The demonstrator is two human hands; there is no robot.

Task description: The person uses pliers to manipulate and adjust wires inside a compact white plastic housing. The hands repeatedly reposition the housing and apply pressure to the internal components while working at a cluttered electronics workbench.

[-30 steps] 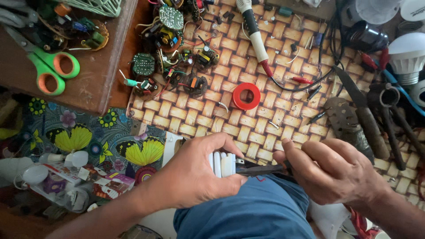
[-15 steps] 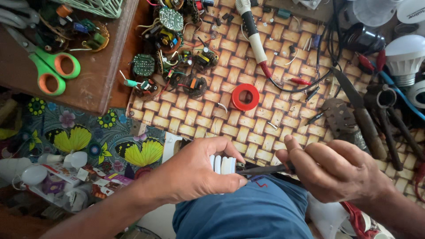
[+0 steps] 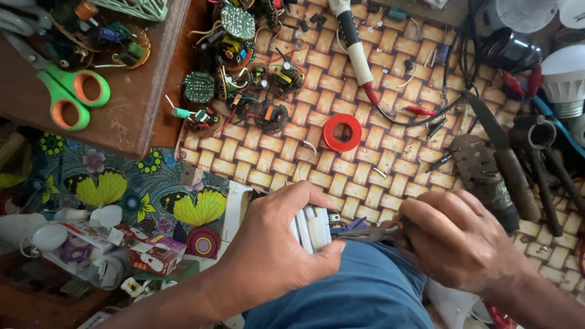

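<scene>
My left hand (image 3: 277,244) grips a white tube-type lamp piece (image 3: 312,228) over my blue-clad knee (image 3: 359,292), low in the middle of the head view. My right hand (image 3: 460,237) holds small pliers (image 3: 365,231), whose jaws touch a small part at the lamp's edge. The two hands are close together, just above the woven mat's (image 3: 365,164) near edge. Most of the lamp is hidden under my left fingers.
A red tape roll (image 3: 342,132), a soldering iron (image 3: 353,45), several small circuit boards (image 3: 244,79) and dark hand tools (image 3: 518,164) lie on the mat. Green-and-orange scissors (image 3: 70,91) rest on a wooden board at left. White bulbs (image 3: 567,76) stand at right, small boxes (image 3: 152,253) at lower left.
My left hand has shifted its fingers over the lamp piece and turned it slightly. The pliers in my right hand have stayed at its edge.
</scene>
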